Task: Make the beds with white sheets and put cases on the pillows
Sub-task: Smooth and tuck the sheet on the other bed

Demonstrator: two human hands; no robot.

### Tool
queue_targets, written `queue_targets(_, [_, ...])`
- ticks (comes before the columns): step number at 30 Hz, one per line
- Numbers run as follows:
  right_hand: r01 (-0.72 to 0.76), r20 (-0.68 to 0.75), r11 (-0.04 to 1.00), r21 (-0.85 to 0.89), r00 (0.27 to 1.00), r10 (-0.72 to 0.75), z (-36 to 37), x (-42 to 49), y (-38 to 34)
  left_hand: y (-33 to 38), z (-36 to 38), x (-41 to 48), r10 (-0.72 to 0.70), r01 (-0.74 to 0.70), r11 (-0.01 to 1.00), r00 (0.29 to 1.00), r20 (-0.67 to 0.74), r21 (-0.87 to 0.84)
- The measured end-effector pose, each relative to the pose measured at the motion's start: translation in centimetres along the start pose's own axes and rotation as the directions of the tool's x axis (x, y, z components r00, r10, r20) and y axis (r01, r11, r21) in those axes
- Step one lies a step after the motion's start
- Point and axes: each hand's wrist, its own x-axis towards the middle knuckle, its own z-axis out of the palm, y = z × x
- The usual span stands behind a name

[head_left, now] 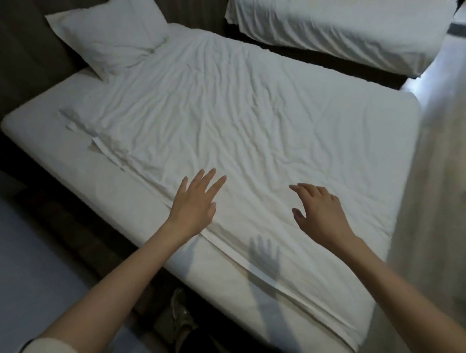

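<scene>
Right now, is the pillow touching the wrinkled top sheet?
Touching. In the head view the pillow lies overlapping the sheet at its top corner, no gap.

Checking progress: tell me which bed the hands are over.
The nearer bed with the wrinkled sheet: left hand and right hand are over it. The far bed lies beyond a gap.
</scene>
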Motion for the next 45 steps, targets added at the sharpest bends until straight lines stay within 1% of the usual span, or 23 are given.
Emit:
queue_targets(4, [-0.076,-0.030,0.997,0.023,0.997,0.076,0.7,2.7,-6.0,-7.2,-0.6,2.1,0.051,-0.050,0.998,0.999,0.017,-0.027])
queue_targets(7, [-0.115,-0.046,0.992,0.045,0.992,0.117,1.0,4.7,-10.6,-12.5,-1.1,3.2,0.097,-0.098,0.995,0.995,0.032,0.017])
queue_targets(11, [-0.141,-0.057,0.988,0.065,0.988,0.144,1.4,7.1,-15.2,-18.2,-1.8,4.7,0.125,-0.126,0.992,0.990,0.061,0.029])
queue_targets(14, [-0.147,-0.032,0.987,0.069,0.988,0.149,1.8,8.9,-17.7,-21.3,-1.8,5.5,0.133,-0.137,0.990,0.988,0.081,0.043])
queue_targets(18, [-0.117,0.005,0.991,0.070,0.993,0.117,2.5,12.0,-20.3,-24.3,-1.7,6.6,0.134,-0.141,0.986,0.988,0.083,0.087])
queue_targets(24, [-0.017,0.063,0.999,0.045,0.998,0.014,3.8,17.8,-23.5,-29.6,-1.6,8.5,0.099,-0.099,0.993,0.995,0.004,0.071])
queue_targets(30, [0.010,0.097,0.998,0.057,0.995,-0.016,5.2,23.6,-27.7,-37.4,-1.4,11.1,0.049,-0.052,0.996,0.998,0.040,0.077])
queue_targets(32, [0.011,0.098,0.998,0.058,0.995,-0.017,6.1,25.8,-29.5,-40.5,-0.9,12.4,0.052,-0.055,0.995,0.998,0.043,0.078])
queue_targets(34, [-0.007,0.103,0.998,0.058,0.995,0.001,7.1,28.4,-31.7,-43.8,-0.5,14.0,0.056,-0.059,0.996,0.996,0.063,0.063])
queue_targets(36, [-0.037,0.078,0.997,0.061,0.996,0.032,8.1,31.3,-34.5,-47.4,-0.1,15.8,0.068,-0.074,0.995,0.994,0.088,0.061])
queue_targets(39, [-0.106,0.055,0.992,0.069,0.993,0.102,9.3,35.7,-39.3,-53.4,-0.1,18.9,0.137,-0.145,0.987,0.983,0.124,0.061])
queue_targets(42, [-0.165,0.064,0.983,0.080,0.985,0.160,10.4,39.7,-44.1,-59.6,-0.5,21.8,0.193,-0.212,0.970,0.969,0.151,0.119])
queue_targets(45, [-0.220,0.098,0.970,0.100,0.973,0.211,11.1,42.7,-47.8,-64.5,-0.9,24.0,0.219,-0.255,0.955,0.951,0.219,0.154])
